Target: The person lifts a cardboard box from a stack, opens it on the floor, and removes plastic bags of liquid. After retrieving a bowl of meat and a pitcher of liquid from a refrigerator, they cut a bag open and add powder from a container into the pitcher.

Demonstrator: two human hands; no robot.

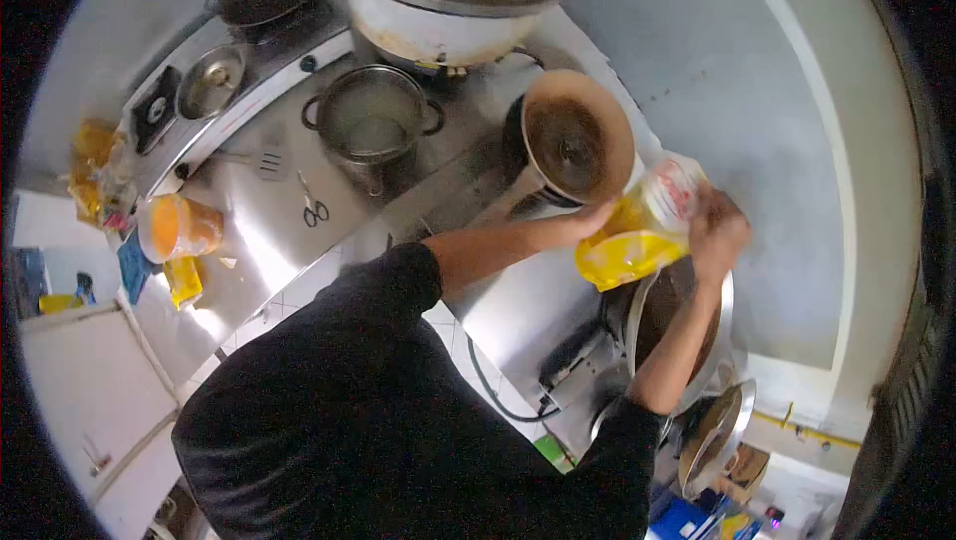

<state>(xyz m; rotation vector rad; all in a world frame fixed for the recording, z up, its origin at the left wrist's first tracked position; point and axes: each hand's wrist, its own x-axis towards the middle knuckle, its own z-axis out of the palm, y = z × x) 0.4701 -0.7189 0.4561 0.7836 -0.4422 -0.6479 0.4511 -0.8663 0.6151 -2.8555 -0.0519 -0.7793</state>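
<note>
A yellow and white bag with red print is held between my two hands, to the right of a pan with dark, oily-looking contents. My left hand grips the bag's left side, close to the pan's lower rim. On the bag's upper right, my right hand is closed around its edge. Below the bag stands a large pot with brown contents, partly hidden by my right forearm.
A white-sided vessel stands at the back. A two-handled pot, scissors and a slotted spatula lie left of centre. An orange tub is at the far left, a lid at the lower right.
</note>
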